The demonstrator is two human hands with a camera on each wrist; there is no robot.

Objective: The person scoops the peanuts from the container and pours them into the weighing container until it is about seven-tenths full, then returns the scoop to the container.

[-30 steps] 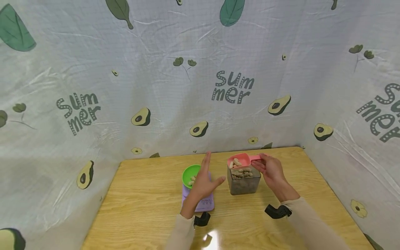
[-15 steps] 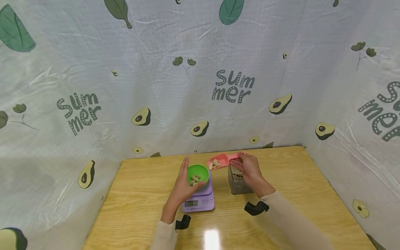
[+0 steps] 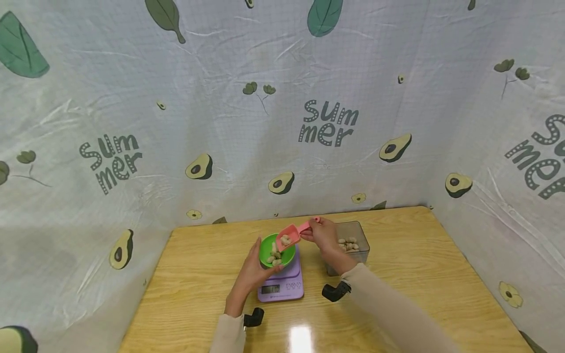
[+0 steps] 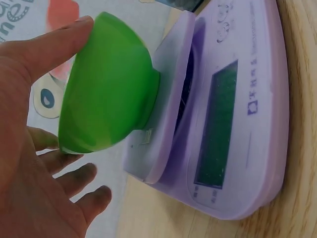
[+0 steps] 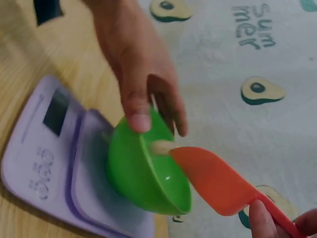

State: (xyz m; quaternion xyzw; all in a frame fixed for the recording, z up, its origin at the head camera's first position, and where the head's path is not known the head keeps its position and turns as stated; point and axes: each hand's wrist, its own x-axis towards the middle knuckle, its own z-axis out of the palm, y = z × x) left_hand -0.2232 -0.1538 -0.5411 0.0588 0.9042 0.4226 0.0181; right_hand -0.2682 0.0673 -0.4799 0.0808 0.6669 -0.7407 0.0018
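Note:
A green bowl [image 3: 289, 256] with several peanuts [image 3: 276, 256] in it stands on a purple kitchen scale [image 3: 291, 292]. My left hand [image 3: 251, 275] holds the bowl at its left side; the left wrist view shows the thumb on one part of the rim [image 4: 101, 29] and fingertips at another. Between thumb and fingers of my right hand [image 3: 324, 236] is the handle of a pink scoop [image 3: 292, 232]. The scoop tilts down over the bowl's right rim with peanuts still in it. In the right wrist view a blurred peanut [image 5: 162, 147] shows at the scoop's lip.
To the right of the scale stands a translucent grey box [image 3: 361, 256] with peanuts [image 3: 349, 244] inside, partly covered by my right forearm. The scale's display [image 3: 270, 289] is lit with digits. A printed curtain [image 3: 229, 147] hangs behind the wooden table [image 3: 203, 284].
The right hand has carried the scoop left from over the box to the bowl and tilted it. The left hand has shifted left and now holds the bowl. More peanuts show in the bowl.

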